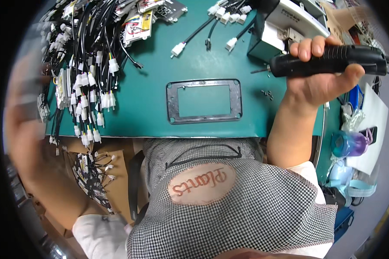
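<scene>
One checked apron up close, then a black rectangular frame lying flat on the green table, near its front edge. Nothing's fitted in its opening yet, so I'd guess the work has barely started. Left hand is just a blur at the far left, can't tell what its fingers are doing. Right hand is wrapped around a black electric screwdriver, bit clear of the frame. Loose screws lie between them, so fastening's probably all left. White-plugged cables and a boxy unit sit farther back.
</scene>
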### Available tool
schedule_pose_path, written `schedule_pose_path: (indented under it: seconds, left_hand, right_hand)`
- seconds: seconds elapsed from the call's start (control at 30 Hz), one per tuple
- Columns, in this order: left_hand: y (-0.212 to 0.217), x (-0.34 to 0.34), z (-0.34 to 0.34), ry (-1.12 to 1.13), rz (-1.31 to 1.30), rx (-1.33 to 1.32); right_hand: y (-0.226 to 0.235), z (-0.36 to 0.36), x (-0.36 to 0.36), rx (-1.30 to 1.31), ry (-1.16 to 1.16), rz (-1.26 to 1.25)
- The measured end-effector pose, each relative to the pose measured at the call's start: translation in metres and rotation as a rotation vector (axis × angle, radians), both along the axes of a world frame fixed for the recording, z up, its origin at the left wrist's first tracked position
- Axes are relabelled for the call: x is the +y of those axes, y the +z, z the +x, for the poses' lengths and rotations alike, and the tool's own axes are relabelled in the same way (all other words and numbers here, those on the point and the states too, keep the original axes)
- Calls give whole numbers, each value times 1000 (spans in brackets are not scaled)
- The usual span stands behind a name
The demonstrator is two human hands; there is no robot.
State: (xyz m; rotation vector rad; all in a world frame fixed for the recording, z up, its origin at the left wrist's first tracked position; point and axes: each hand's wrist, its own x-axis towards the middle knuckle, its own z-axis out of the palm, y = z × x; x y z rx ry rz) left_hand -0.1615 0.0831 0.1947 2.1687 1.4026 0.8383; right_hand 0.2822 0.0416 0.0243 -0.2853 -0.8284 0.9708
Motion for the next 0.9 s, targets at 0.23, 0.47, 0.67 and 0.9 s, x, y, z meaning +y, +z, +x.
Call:
schedule_pose_path:
  seconds: [0.23, 0.47, 0.67, 0.9]
  left_hand:
    - [-168, -64, 146, -418, 125, 219]
    - [-197, -63, 157, -453, 270, 256]
    - [-202, -70, 158, -436, 193, 292]
    - [-194, -69, 160, -381, 139, 360]
  right_hand:
    - [-7, 18, 7, -67, 46, 3]
    - [-8, 22, 8, -101, 66, 22]
    - [22, -40, -2, -51, -368, -66]
    - [29, -41, -5, -39, -361, -130]
